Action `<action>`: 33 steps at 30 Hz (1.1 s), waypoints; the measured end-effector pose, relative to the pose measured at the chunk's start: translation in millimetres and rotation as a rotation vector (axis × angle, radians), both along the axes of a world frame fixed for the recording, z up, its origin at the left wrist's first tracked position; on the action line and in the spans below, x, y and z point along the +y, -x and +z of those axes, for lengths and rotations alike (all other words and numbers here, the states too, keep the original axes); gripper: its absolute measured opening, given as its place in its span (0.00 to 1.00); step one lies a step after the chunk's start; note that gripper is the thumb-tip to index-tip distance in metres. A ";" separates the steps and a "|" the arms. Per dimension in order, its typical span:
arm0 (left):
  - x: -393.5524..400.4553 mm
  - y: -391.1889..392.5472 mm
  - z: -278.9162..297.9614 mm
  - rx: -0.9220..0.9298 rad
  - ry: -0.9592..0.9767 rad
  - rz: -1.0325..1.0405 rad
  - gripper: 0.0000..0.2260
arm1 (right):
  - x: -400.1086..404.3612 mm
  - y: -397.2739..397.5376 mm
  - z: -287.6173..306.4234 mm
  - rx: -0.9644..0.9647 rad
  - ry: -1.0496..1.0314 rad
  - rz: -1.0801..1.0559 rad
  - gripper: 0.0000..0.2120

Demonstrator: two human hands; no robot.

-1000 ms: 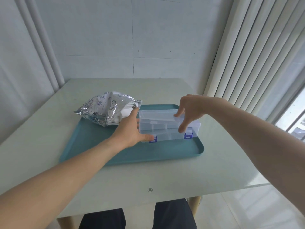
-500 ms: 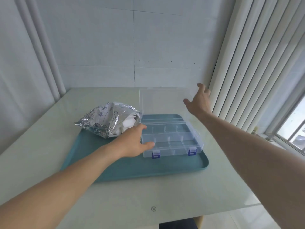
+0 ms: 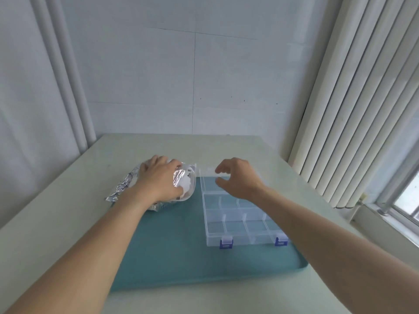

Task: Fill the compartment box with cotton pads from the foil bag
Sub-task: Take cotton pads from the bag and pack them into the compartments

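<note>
Foil bag (image 3: 127, 189) under left grip (image 3: 158, 180), fingers curled round it; right grip (image 3: 238, 177) loosely curled, empty.

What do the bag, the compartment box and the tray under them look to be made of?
The crinkled silver foil bag looks like metallised film: shiny, creased, with dark print. The clear compartment box looks like rigid transparent plastic, since the tray shows through its walls and dividers; its two blue latches seem opaque plastic. The teal rectangular tray has a matte, even surface, probably plastic, though the look leaves that open.

Bare tray (image 3: 172, 257) lies free between foil bag (image 3: 127, 186) and compartment box (image 3: 240, 223)
</note>
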State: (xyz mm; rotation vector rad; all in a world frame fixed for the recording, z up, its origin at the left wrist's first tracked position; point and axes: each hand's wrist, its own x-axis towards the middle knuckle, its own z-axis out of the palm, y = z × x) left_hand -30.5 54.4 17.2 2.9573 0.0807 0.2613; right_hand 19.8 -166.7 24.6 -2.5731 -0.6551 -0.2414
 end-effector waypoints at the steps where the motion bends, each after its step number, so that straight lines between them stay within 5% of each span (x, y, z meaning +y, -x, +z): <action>1: 4.7 -4.1 1.7 -0.023 0.043 0.010 0.30 | 9.3 3.2 0.9 0.008 0.003 0.044 0.12; 7: 30.1 -11.5 16.4 -0.069 0.406 0.018 0.15 | 61.1 4.4 -6.6 0.096 -0.094 0.151 0.19; 13: 43.5 -14.4 21.4 0.026 0.424 -0.046 0.06 | 87.8 -5.5 -14.1 0.128 -0.234 0.154 0.27; 16: 50.2 -15.8 23.1 0.086 0.440 -0.080 0.07 | 97.1 -7.7 -16.0 0.109 -0.245 0.161 0.28; 22: 55.8 -11.9 33.2 0.103 0.481 -0.114 0.10 | 100.0 -15.8 -8.3 0.081 -0.176 0.146 0.13; 29: 57.6 -8.7 37.8 0.152 0.498 -0.109 0.14 | 117.0 -11.1 -3.8 -0.223 0.101 0.168 0.16; 33: 59.1 -6.8 39.6 0.152 0.511 -0.089 0.15 | 117.9 -13.0 -3.9 -0.158 -0.067 0.160 0.12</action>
